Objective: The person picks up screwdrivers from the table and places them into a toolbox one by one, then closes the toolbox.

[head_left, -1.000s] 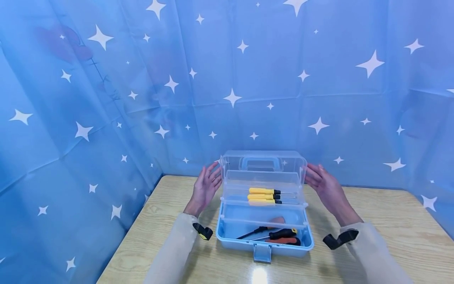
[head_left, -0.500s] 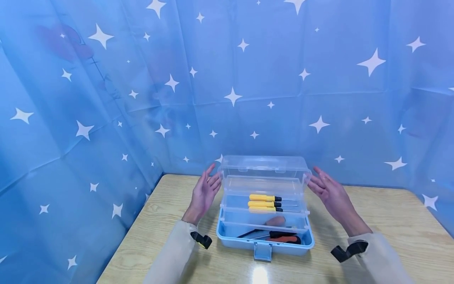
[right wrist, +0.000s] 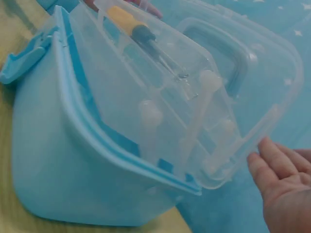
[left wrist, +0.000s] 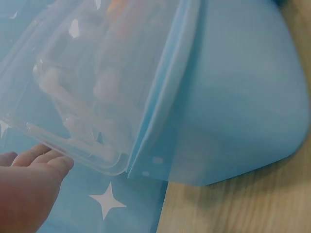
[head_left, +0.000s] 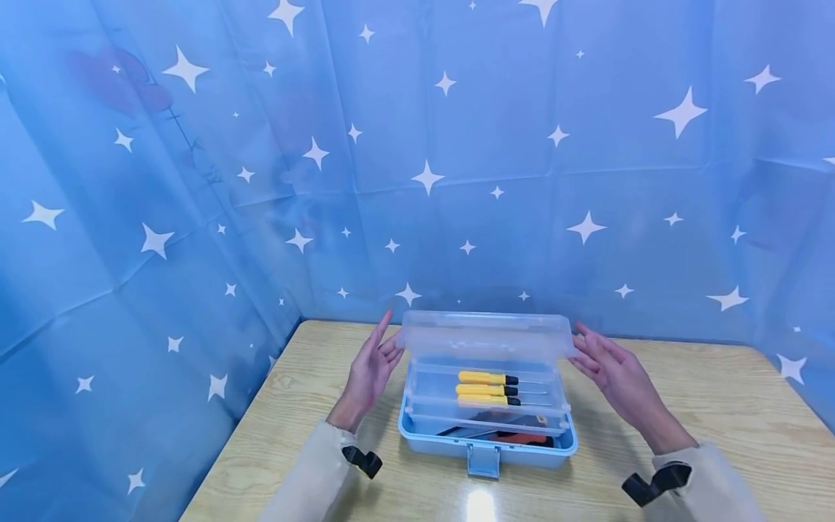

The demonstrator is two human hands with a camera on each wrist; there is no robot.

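A light blue toolbox (head_left: 437, 446) stands on the table with its clear lid (head_left: 485, 335) partly raised. Inside, a clear tray (head_left: 427, 406) carries three yellow-handled screwdrivers (head_left: 479, 390). Below the tray lie larger screwdrivers (head_left: 522, 438) with red and black handles, partly hidden by it. My left hand (head_left: 367, 371) is at the lid's left end, fingers fairly straight against its edge. At the opposite end my right hand (head_left: 618, 380) has its fingertips against the lid's side, as the right wrist view also shows. Neither hand is curled round anything.
A blue latch (head_left: 483, 461) hangs down at the toolbox's front. The wooden table (head_left: 704, 406) extends to both sides. Behind it hangs a blue curtain (head_left: 483, 145) with white stars.
The lid has swung forward and down from its upright position, and the tray has lowered over the base. Both hands have moved down along with the lid.
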